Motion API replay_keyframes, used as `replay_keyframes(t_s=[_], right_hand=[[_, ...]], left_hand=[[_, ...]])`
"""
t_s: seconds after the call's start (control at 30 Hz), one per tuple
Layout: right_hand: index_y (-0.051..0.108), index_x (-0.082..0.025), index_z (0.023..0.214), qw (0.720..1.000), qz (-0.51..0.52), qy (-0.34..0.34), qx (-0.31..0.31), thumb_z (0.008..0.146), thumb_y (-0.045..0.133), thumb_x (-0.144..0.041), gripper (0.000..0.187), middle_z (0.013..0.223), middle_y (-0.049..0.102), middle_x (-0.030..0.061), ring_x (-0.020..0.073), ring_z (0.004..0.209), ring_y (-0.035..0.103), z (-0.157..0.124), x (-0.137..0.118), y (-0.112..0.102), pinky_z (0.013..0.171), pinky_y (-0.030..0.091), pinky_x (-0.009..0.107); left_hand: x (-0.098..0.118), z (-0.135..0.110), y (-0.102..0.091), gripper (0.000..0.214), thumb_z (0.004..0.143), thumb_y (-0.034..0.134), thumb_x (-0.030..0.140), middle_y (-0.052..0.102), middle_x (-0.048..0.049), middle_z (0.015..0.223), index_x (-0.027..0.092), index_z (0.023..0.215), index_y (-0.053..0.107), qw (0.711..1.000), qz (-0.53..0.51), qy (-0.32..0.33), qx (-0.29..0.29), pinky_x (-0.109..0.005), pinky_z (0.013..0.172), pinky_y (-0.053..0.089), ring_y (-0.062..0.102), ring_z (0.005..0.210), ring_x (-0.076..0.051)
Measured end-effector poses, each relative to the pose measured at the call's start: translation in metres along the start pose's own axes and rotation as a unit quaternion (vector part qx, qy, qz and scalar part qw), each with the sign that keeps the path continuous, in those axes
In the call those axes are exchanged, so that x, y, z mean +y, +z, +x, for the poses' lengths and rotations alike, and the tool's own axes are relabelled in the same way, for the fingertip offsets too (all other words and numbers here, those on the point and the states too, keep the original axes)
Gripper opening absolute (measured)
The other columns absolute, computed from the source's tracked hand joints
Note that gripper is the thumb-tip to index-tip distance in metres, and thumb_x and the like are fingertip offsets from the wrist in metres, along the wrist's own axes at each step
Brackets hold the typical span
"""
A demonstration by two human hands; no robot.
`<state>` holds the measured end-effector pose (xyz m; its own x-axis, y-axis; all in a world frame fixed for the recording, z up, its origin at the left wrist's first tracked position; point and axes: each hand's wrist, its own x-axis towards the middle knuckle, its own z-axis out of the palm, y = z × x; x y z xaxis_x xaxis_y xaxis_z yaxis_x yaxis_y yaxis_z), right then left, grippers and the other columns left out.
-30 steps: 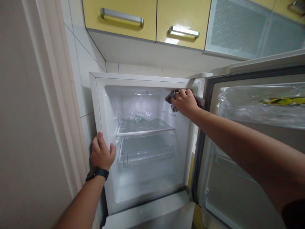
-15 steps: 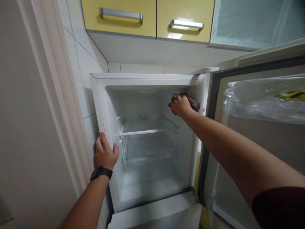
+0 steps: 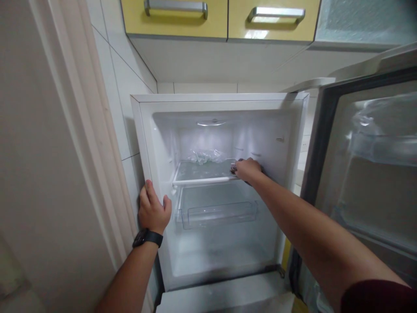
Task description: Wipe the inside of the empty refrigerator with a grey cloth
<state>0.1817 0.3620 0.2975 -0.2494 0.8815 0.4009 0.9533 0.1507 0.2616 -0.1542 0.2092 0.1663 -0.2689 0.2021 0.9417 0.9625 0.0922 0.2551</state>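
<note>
My left hand (image 3: 154,208) lies on the left outer edge of the white refrigerator (image 3: 140,130), fingers stretched along its side and thumb apart. Inside the compartment, my right hand (image 3: 249,170) is closed on a dark brownish cloth (image 3: 233,170), most of it hidden under the fingers. Hand and cloth are at the right end of the upper glass shelf (image 3: 202,173). Crumpled clear plastic (image 3: 208,156) lies at the back of that shelf. Below it hangs a clear drawer (image 3: 221,214).
The refrigerator door (image 3: 374,195) stands open on the right, with a clear door bin (image 3: 384,148). Yellow cabinets (image 3: 179,24) hang above. A wall and pale door frame (image 3: 94,152) are close on the left. A lower door ledge (image 3: 224,291) juts out in front.
My right hand has moved down with the cloth from the upper right inner wall to the shelf. The interior looks brighter. My left hand stays on the refrigerator's edge, and the view has shifted slightly.
</note>
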Motion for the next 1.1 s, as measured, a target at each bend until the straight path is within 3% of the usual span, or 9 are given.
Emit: replay_keyframes(t_s=[0.1,0.23,0.37,0.53,0.77,0.9,1.1], right_hand=[[0.078,-0.02,0.115,1.0,0.017,-0.01,0.006,0.091,0.053,-0.038,0.038,0.114,0.076,0.0202,0.0372,0.111,0.068,0.007,-0.007,0.0,0.085,0.05,0.043],[0.076,-0.021,0.114,0.996,0.039,-0.075,0.033,0.093,0.051,-0.04,0.038,0.115,0.076,0.017,0.0349,0.112,0.067,0.013,-0.032,-0.002,0.087,0.05,0.042],[0.073,-0.026,0.117,0.982,0.062,-0.168,0.061,0.092,0.054,-0.043,0.035,0.118,0.077,0.0107,0.0309,0.114,0.066,0.018,-0.079,-0.012,0.087,0.05,0.038],[0.073,-0.028,0.118,0.944,0.106,-0.3,0.087,0.092,0.055,-0.04,0.034,0.117,0.078,0.0082,0.0301,0.114,0.066,0.033,-0.149,-0.03,0.089,0.052,0.038],[0.07,-0.023,0.123,0.954,0.122,-0.268,0.048,0.095,0.05,-0.031,0.035,0.126,0.075,0.013,0.0321,0.124,0.062,0.088,-0.208,-0.025,0.093,0.053,0.041],[0.069,-0.018,0.124,0.962,0.119,-0.245,0.017,0.096,0.052,-0.026,0.033,0.13,0.073,0.0166,0.0292,0.126,0.062,0.13,-0.223,-0.014,0.101,0.05,0.042],[0.068,-0.015,0.129,0.966,0.119,-0.228,-0.017,0.092,0.059,-0.036,0.043,0.132,0.071,0.021,0.0315,0.127,0.062,0.178,-0.232,-0.003,0.104,0.051,0.043]], left_hand=[[0.001,0.0,0.0,0.089,0.09,0.061,0.035,0.05,-0.0267,0.149,0.008,0.165,0.02,1.0,0.008,0.007,0.011,-0.049,0.098,0.06,0.061,0.129,-0.04],[0.001,-0.001,0.0,0.09,0.09,0.062,0.034,0.05,-0.0262,0.15,0.009,0.166,0.02,1.0,0.009,0.007,0.012,-0.049,0.098,0.06,0.06,0.13,-0.04],[0.0,-0.001,0.001,0.09,0.09,0.062,0.034,0.049,-0.0264,0.151,0.009,0.166,0.019,1.0,0.004,0.002,0.008,-0.049,0.099,0.06,0.059,0.132,-0.04],[0.001,-0.001,0.002,0.09,0.09,0.062,0.033,0.049,-0.026,0.151,0.01,0.166,0.019,1.0,-0.001,-0.006,0.008,-0.049,0.101,0.059,0.057,0.134,-0.04],[0.001,0.0,0.002,0.09,0.089,0.063,0.031,0.053,-0.0248,0.147,0.011,0.166,0.02,1.0,0.003,0.009,0.028,-0.045,0.099,0.059,0.06,0.131,-0.038],[0.002,0.0,0.003,0.09,0.09,0.063,0.029,0.053,-0.0241,0.147,0.012,0.166,0.019,0.999,0.019,0.01,0.033,-0.042,0.093,0.061,0.063,0.127,-0.037],[0.002,0.0,0.003,0.09,0.091,0.061,0.027,0.052,-0.0252,0.146,0.012,0.167,0.016,0.999,0.021,0.015,0.032,-0.044,0.093,0.061,0.063,0.126,-0.037]])
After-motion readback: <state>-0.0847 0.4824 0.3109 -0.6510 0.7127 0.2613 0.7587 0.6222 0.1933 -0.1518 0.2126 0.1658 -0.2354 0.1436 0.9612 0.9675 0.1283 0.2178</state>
